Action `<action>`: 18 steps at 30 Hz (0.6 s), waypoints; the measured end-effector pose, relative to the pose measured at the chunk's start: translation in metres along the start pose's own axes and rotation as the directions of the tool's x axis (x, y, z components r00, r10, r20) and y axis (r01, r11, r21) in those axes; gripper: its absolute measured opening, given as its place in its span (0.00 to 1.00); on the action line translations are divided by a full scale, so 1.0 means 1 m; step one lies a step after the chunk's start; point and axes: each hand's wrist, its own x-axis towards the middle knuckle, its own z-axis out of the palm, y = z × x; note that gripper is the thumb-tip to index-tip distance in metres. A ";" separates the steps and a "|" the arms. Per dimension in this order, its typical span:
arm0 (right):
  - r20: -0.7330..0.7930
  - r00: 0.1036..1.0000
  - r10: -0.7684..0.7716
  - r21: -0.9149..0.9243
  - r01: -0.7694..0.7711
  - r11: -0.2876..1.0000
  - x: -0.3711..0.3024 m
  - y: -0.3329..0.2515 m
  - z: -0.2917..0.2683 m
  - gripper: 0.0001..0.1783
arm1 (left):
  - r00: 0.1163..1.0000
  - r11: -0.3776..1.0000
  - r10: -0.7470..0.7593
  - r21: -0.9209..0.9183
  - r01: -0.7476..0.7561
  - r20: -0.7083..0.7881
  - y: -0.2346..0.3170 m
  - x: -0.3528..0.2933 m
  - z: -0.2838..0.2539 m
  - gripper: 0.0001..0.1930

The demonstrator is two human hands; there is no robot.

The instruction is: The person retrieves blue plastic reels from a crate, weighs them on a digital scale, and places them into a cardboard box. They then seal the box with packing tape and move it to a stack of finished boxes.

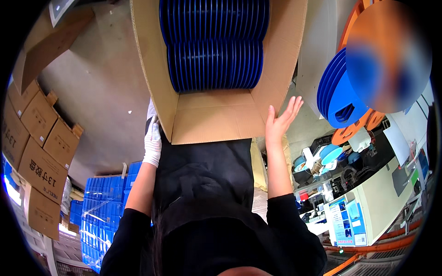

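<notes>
An open cardboard box [207, 117] stands in front of me, its flaps raised. Two rows of thin blue discs [214, 66], probably plastic reels, are packed on edge inside it. My left hand [153, 145], in a white glove, lies along the outer left side of the box with its fingers stretched out; their tips are partly hidden. On the other side, my bare right hand [282, 123] is open, fingers spread, with the thumb close to the right flap. It holds nothing.
Sealed cartons [43, 170] are stacked at far left, near wrapped blue stacks [101, 211]. More blue discs [338, 94] and orange discs [350, 133] stand at right, by a cluttered worktop [331, 161] and a pale cabinet [373, 207]. A blurred round patch covers the upper right.
</notes>
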 end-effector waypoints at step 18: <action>0.288 0.948 -0.133 -0.114 0.172 0.978 0.028 -0.030 0.186 0.14 | 0.942 -0.086 -0.052 0.939 -0.334 0.330 -0.015 0.037 -0.018 0.30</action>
